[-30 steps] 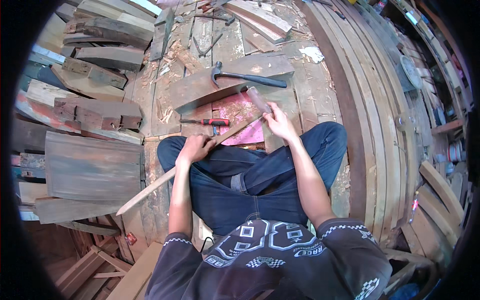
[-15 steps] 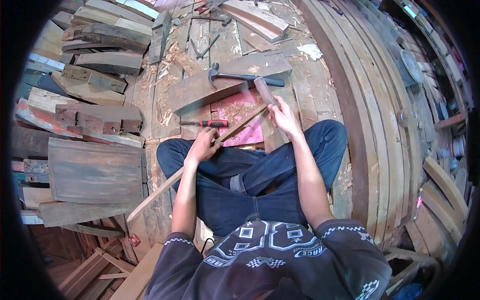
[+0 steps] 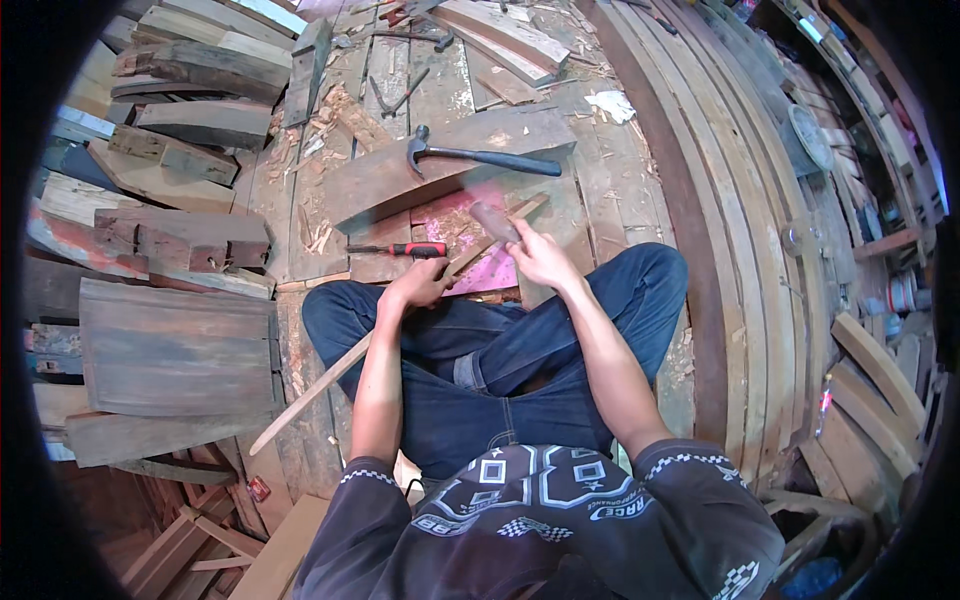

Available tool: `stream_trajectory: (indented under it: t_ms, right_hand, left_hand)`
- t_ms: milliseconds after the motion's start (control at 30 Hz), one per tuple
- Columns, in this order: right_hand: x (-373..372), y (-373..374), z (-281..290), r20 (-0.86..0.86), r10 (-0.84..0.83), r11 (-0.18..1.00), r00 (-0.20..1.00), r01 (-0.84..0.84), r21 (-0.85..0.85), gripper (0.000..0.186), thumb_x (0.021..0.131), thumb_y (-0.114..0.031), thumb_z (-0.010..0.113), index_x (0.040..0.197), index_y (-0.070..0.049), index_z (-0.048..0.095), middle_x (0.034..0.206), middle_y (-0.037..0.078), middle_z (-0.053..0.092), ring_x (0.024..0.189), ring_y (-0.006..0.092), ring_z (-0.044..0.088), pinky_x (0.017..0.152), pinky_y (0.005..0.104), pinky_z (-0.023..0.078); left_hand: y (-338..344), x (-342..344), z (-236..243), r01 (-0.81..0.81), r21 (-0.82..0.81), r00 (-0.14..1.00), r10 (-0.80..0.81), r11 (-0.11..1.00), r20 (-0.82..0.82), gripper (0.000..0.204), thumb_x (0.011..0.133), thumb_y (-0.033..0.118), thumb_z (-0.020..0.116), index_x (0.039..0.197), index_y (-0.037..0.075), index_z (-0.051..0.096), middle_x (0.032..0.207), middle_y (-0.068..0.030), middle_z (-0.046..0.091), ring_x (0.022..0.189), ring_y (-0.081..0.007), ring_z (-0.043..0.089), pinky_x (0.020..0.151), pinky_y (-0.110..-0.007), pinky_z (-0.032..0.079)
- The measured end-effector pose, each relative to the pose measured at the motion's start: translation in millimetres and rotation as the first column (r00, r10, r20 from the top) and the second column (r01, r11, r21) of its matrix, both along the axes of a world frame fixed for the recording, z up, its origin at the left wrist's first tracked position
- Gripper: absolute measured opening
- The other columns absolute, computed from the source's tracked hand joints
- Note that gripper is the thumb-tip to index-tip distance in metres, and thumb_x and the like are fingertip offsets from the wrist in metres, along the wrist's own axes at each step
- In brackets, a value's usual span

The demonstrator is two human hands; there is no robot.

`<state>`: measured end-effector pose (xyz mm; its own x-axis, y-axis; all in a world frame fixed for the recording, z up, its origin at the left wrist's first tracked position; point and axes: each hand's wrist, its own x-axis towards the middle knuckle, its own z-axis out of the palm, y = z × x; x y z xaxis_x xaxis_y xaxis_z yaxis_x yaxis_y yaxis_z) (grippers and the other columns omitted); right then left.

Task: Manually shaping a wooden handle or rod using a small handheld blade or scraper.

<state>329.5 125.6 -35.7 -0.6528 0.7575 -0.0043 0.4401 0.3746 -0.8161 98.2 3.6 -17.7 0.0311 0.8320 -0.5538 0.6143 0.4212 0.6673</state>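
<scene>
I sit cross-legged on a plank floor. My left hand grips a long thin wooden strip that runs from lower left up across my knee toward a pink board. My right hand holds a small blurred block pressed against the strip's upper part. A red-handled tool lies on the board just beyond my left hand. A claw hammer with a dark handle rests on a slanted brown board further ahead.
Stacks of rough timber blocks and planks fill the left side. A wide grey board lies by my left knee. Long curved planks run along the right. Wood chips litter the floor ahead.
My right hand with the block has slid down along the strip toward me, and the strip's far end has dropped a little. My left hand has held its grip.
</scene>
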Motion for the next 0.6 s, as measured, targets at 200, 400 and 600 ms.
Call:
stream_trajectory:
  t_ms: [200,400,600]
  right_hand:
    - [-5,-16,26,0.106,0.242,0.970,0.965,-0.241,-0.017,0.066,0.090,-0.014,0.053,0.149,-0.011,0.022,0.080,0.024,0.062,0.076,0.0370,0.065,0.072,0.0419,0.049]
    - [-16,-23,-5,0.040,0.368,0.924,0.929,-0.370,0.097,0.063,0.093,-0.015,0.047,0.150,-0.010,0.019,0.110,0.032,0.058,0.101,0.0448,0.059,0.087,0.0462,0.047]
    - [-31,-8,-1,0.233,0.474,0.876,0.849,-0.483,-0.021,0.068,0.092,-0.015,0.047,0.151,-0.012,0.013,0.090,0.030,0.062,0.089,0.0452,0.062,0.080,0.0473,0.050]
  left_hand:
    - [-14,-4,17,-0.131,0.104,0.982,0.115,0.986,0.147,0.025,0.099,0.025,0.048,0.116,0.006,0.052,0.085,-0.0053,0.066,0.057,-0.0133,0.056,0.051,-0.030,0.045]
    - [-12,-28,-6,0.008,0.174,0.998,0.002,0.985,-0.056,0.030,0.098,0.025,0.044,0.114,0.000,0.049,0.097,-0.0213,0.067,0.095,-0.0378,0.063,0.081,-0.044,0.048]
    - [-12,-26,-34,-0.072,0.234,0.992,0.095,0.969,-0.087,0.034,0.095,0.028,0.050,0.107,-0.004,0.052,0.097,-0.0291,0.063,0.096,-0.0433,0.060,0.081,-0.048,0.047]
